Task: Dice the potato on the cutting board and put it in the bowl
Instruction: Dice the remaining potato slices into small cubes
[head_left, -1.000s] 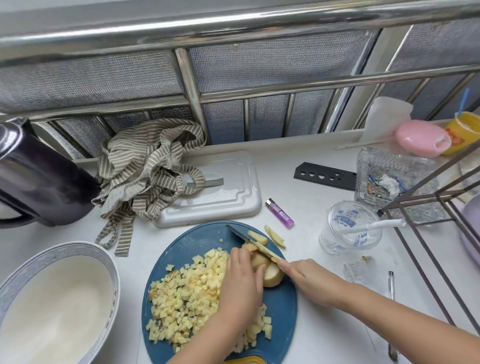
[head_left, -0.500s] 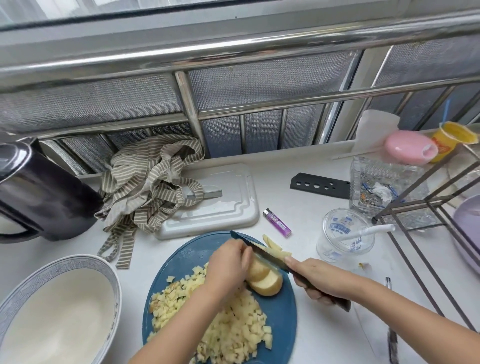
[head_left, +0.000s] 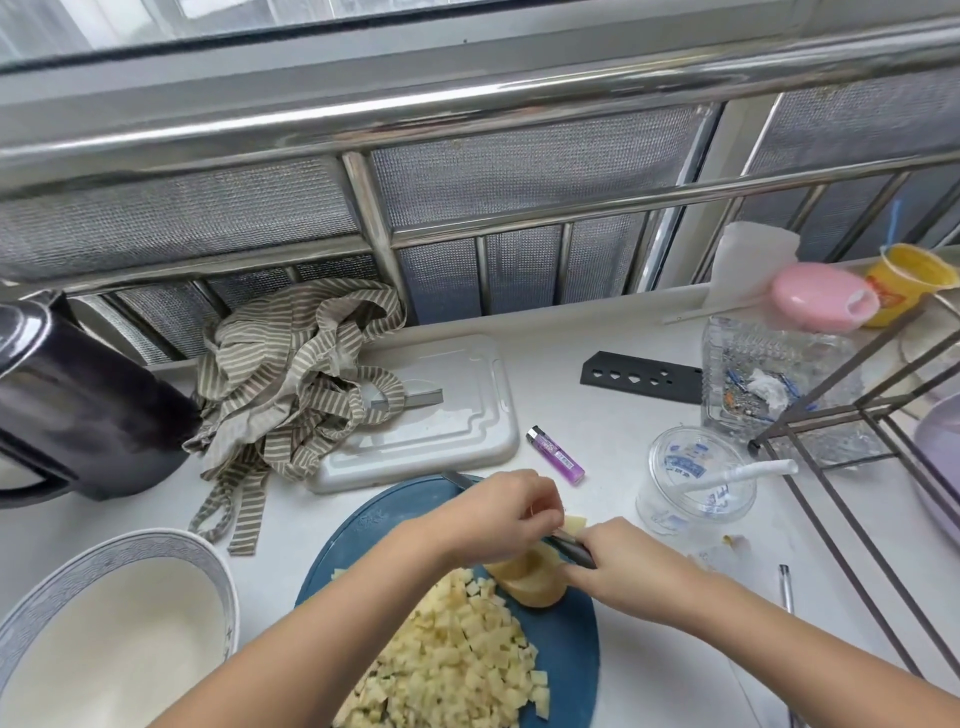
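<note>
Now I see my right hand (head_left: 618, 566) wrapped tight round the knife (head_left: 574, 552) handle and my left hand (head_left: 498, 514) curled at the blade, seemingly pinching a potato slice (head_left: 574, 522), with the potato (head_left: 530, 582) just beneath both grips on the cutting board (head_left: 395, 519) and the bowl (head_left: 104, 545) well left.

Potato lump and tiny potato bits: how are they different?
The pale-yellow potato lump is one big rounded piece; the pile of small potato cubes is many squarish bits. The lump sits between the left hand and the right hand, which grips a steel knife; the cubes lie heaped nearer the camera. Both are pale yellow, on the round blue cutting board.
</note>
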